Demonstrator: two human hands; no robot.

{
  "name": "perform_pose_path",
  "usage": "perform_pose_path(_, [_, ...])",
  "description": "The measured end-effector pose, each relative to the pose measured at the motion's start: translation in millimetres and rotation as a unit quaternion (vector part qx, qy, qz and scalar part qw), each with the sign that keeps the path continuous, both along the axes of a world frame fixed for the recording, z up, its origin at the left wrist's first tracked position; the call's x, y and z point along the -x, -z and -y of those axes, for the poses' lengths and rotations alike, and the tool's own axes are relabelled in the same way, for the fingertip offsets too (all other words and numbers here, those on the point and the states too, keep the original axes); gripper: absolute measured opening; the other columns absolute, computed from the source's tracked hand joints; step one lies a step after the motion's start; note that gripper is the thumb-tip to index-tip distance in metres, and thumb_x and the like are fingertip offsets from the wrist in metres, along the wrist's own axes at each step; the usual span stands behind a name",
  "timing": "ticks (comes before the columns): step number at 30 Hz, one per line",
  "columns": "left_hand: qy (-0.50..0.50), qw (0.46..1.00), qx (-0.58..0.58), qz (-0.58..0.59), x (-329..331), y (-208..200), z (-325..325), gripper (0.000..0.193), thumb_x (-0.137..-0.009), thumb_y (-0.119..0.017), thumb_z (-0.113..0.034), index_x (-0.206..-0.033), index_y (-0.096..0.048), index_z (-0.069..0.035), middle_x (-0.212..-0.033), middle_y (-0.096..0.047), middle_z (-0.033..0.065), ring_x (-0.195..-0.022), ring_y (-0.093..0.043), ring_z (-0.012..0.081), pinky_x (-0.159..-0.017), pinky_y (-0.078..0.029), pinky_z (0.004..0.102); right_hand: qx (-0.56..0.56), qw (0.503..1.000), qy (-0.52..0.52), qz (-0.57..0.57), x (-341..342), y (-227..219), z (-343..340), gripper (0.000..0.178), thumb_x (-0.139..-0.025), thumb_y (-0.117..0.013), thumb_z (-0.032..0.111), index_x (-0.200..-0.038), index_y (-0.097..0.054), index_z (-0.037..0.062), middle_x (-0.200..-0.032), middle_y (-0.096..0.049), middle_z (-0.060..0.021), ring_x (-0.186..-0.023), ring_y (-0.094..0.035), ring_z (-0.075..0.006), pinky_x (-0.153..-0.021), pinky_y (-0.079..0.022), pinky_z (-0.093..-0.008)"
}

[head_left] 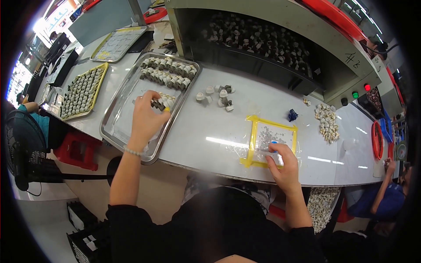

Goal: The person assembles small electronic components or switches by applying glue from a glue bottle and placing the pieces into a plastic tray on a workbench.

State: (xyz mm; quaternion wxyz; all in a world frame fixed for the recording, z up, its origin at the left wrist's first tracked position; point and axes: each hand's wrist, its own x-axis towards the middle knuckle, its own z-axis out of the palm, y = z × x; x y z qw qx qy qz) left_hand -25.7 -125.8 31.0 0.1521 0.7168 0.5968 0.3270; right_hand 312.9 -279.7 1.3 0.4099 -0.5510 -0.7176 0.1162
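2 hands work: the left hand (147,115) pinches a small dark cylindrical part (158,104), half hidden by fingers; the right hand (283,164) grips a blurred clear plastic piece (269,154).

Yellow-rimmed tray (83,91) sitting far left, loose caps (218,96) lying mid-surface, pale pile (328,122) resting right, black fan (24,147) standing on floor

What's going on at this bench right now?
A person sits at a white worktable. Their left hand is over a metal tray, setting small grey-and-white parts down near the rows already laid there. Their right hand holds a small clear piece on a yellow-taped square. Loose parts lie between the two.
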Motion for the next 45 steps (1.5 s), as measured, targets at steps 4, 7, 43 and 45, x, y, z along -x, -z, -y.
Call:
perform_pose_path(4, [0.005,0.998,0.006,-0.063,2.4,20.3,-28.6,0.038,-0.064,-0.070,-0.014,-0.097,-0.055,-0.002,-0.093,-0.059,0.0138,-0.093,-0.050,0.0309,-0.082,-0.043,0.0384,0.032,0.998,0.045,-0.006,-9.0,3.5,12.5,0.031,-0.074,-0.067,0.000,-0.104,-0.059,0.0010,-0.095,-0.063,-0.0145,-0.087,-0.061,-0.0313,-0.076,-0.049,-0.0372])
perform_pose_path(7, [0.034,0.996,-0.008,-0.083,-4.2,33.7,-37.6,0.037,-0.067,-0.070,-0.014,-0.098,-0.056,-0.002,-0.095,-0.059,0.0151,-0.094,-0.050,0.0321,-0.082,-0.043,0.0390,0.046,0.997,0.066,-0.012,-15.1,2.8,19.8,0.031,-0.075,-0.066,0.000,-0.105,-0.059,0.0010,-0.095,-0.063,-0.0145,-0.087,-0.061,-0.0308,-0.076,-0.049,-0.0369])
perform_pose_path(43, [0.222,0.971,0.079,-0.032,-113.5,16.8,44.2,0.067,-0.072,-0.068,-0.011,-0.133,-0.042,-0.004,-0.142,-0.032,0.0247,-0.129,-0.034,0.0390,-0.106,-0.031,0.0416,0.059,0.942,0.327,-0.050,-189.8,26.1,19.6,0.021,-0.079,-0.063,0.002,-0.100,-0.061,0.0003,-0.092,-0.060,-0.0081,-0.072,-0.059,-0.0164,-0.067,-0.048,-0.0271])
perform_pose_path(45, [0.200,0.977,0.072,-0.009,-104.2,19.0,48.8,0.066,-0.071,-0.069,-0.009,-0.132,-0.043,-0.004,-0.141,-0.034,0.0231,-0.129,-0.034,0.0382,-0.106,-0.031,0.0407,0.051,0.941,0.301,-0.146,-166.6,28.2,24.4,0.020,-0.080,-0.062,-0.001,-0.100,-0.061,-0.0008,-0.092,-0.060,-0.0063,-0.074,-0.059,-0.0142,-0.068,-0.048,-0.0251])
